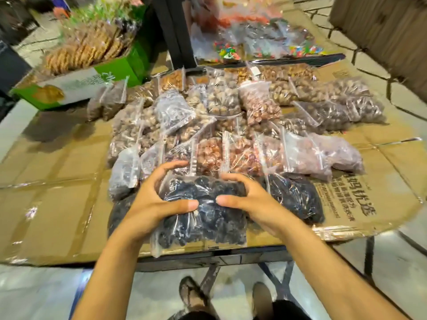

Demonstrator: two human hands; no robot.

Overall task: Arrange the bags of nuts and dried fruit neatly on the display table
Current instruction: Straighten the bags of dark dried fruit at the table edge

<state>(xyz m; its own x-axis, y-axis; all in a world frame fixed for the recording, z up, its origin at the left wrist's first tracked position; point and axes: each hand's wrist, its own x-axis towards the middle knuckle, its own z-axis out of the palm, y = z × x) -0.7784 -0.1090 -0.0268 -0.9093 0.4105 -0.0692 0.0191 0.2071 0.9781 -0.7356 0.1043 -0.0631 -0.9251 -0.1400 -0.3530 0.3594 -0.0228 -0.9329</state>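
A clear zip bag of dark dried fruit (203, 222) lies at the near edge of the cardboard-covered display table (57, 215). My left hand (157, 202) grips its left side and my right hand (249, 202) grips its right side, thumbs pressed on top. Another dark fruit bag (298, 199) lies just to the right, and a third (117, 213) is partly hidden under my left wrist. Beyond them, several clear bags of brown nuts (231, 116) are piled in loose rows across the middle of the table.
A green and white box of stacked biscuits (76, 86) stands at the back left. Bags of colourful sweets (265, 49) sit behind a black post (175, 33). The table's front edge and folding legs (367, 257) are below my arms, with my feet underneath.
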